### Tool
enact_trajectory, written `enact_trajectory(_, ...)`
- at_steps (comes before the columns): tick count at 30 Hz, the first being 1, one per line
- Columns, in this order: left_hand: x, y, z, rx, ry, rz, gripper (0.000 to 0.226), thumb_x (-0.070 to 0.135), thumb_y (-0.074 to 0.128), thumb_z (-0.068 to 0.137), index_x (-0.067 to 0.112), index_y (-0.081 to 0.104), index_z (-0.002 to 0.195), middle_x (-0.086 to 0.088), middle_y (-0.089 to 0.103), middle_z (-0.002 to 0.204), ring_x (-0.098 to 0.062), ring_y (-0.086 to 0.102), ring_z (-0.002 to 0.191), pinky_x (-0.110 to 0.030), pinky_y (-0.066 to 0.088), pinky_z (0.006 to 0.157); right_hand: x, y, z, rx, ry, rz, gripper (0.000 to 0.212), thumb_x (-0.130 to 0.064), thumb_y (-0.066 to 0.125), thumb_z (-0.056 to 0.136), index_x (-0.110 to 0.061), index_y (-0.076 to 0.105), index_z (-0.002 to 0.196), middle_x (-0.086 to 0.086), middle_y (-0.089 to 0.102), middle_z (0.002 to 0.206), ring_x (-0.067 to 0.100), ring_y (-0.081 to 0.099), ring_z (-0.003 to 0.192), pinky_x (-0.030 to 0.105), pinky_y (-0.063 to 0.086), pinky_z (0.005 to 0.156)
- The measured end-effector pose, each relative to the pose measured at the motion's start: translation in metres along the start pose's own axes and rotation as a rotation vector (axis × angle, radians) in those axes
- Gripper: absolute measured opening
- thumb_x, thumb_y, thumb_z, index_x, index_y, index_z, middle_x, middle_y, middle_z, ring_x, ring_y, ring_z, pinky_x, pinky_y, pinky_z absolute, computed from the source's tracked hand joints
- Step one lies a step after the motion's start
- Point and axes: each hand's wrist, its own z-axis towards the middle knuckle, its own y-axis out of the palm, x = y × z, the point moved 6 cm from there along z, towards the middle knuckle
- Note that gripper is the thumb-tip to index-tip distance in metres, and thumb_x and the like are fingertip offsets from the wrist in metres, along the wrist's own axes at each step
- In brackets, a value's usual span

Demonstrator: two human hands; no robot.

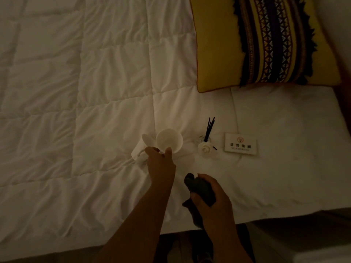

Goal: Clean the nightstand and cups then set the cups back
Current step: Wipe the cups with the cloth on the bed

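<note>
Two white cups lie on the white quilt of the bed [95,92]. One cup [169,140] faces its open mouth towards me, and my left hand [161,164] pinches its near rim between thumb and fingers. The second cup [141,149] lies on its side just left of it, partly hidden behind my left hand. My right hand [212,198] hovers lower right of the cups, closed around a dark bunched cloth [199,188]. The nightstand is not in view.
A reed diffuser [206,145] with black sticks and a white flower stands right of the cups. A small white sign card [240,146] lies beside it. A yellow patterned cushion [266,40] rests at the top right. The bed's edge runs along the bottom, dark floor below.
</note>
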Motion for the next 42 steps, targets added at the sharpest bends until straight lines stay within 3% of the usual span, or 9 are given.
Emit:
enact_trajectory(4,-0.007,-0.008,-0.006,0.087,0.034,0.106,0.033,0.03,0.061,0.09,0.015,0.042,0.112,-0.004,0.056,0.105,-0.022,0.06,0.092,-0.037,0.052,0.079,0.004,-0.011,0.0,0.001,-0.01,0.062,0.046,-0.02,0.074,0.082,-0.036,0.058,0.122,-0.029,0.058,0.116,-0.016,0.053,0.106,0.003,0.045,0.085)
enact_trajectory(8,0.003,0.005,-0.03,0.009,0.244,0.18,0.014,0.023,0.06,0.09,0.029,0.048,0.096,0.008,0.059,0.078,-0.002,0.06,0.069,-0.009,0.043,0.051,0.009,-0.025,0.002,0.012,0.013,0.104,0.046,-0.018,0.074,0.082,-0.036,0.058,0.121,-0.029,0.057,0.116,-0.019,0.052,0.103,0.005,0.046,0.082)
enact_trajectory(12,0.017,0.056,-0.041,-0.25,0.432,0.322,0.019,0.017,0.058,0.091,0.025,0.057,0.108,0.008,0.063,0.095,-0.005,0.061,0.084,-0.022,0.053,0.076,0.011,-0.043,0.005,0.061,0.038,0.118,0.046,-0.018,0.074,0.082,-0.032,0.058,0.123,-0.021,0.059,0.116,-0.006,0.057,0.105,0.023,0.046,0.094)
enact_trajectory(14,0.026,0.076,-0.038,-0.282,0.502,0.296,0.026,0.013,0.058,0.091,0.015,0.058,0.117,0.005,0.06,0.106,-0.011,0.058,0.099,-0.019,0.046,0.085,0.012,-0.055,0.009,0.075,0.031,0.103,0.046,-0.019,0.073,0.082,-0.033,0.057,0.122,-0.026,0.056,0.113,-0.012,0.054,0.102,0.019,0.044,0.092)
enact_trajectory(18,0.039,0.096,-0.026,-0.214,0.593,0.382,0.037,0.02,0.066,0.087,0.015,0.056,0.121,-0.003,0.053,0.116,-0.01,0.05,0.097,-0.02,0.037,0.079,0.02,-0.072,0.013,0.086,0.032,0.109,0.045,-0.02,0.073,0.082,-0.035,0.056,0.121,-0.032,0.053,0.112,-0.014,0.052,0.102,0.013,0.042,0.088)
enact_trajectory(25,0.042,0.11,-0.021,-0.157,0.707,0.354,0.015,0.017,0.072,0.08,0.016,0.062,0.091,-0.004,0.055,0.102,-0.018,0.055,0.089,-0.027,0.049,0.076,0.034,-0.077,0.021,0.093,0.019,0.138,0.045,-0.014,0.074,0.082,-0.035,0.057,0.118,-0.029,0.056,0.112,-0.026,0.05,0.097,-0.004,0.041,0.079)
enact_trajectory(28,0.041,0.11,-0.021,-0.247,0.612,0.185,0.018,0.01,0.071,0.08,0.023,0.061,0.088,-0.003,0.063,0.098,-0.019,0.063,0.089,-0.03,0.055,0.075,0.03,-0.08,0.026,0.11,-0.002,0.143,0.046,-0.015,0.074,0.082,-0.038,0.054,0.117,-0.03,0.054,0.111,-0.023,0.051,0.097,-0.001,0.042,0.079)
enact_trajectory(33,0.049,0.091,-0.038,-0.271,0.448,0.132,0.021,0.028,0.073,0.081,0.039,0.056,0.085,0.02,0.063,0.08,0.015,0.06,0.074,-0.004,0.044,0.058,0.0,-0.09,0.032,0.162,-0.123,0.183,0.059,-0.027,0.07,0.082,-0.036,0.045,0.135,-0.037,0.046,0.125,-0.017,0.046,0.114,0.008,0.045,0.09)
enact_trajectory(42,0.093,0.041,-0.094,-0.245,0.531,0.106,0.026,0.012,0.068,0.085,0.033,0.056,0.077,0.013,0.063,0.075,0.003,0.062,0.067,-0.017,0.053,0.059,-0.08,-0.076,0.036,0.252,-0.461,-0.055,0.046,-0.034,0.054,0.093,-0.029,0.041,0.137,-0.017,0.05,0.126,-0.012,0.047,0.115,0.005,0.038,0.094)
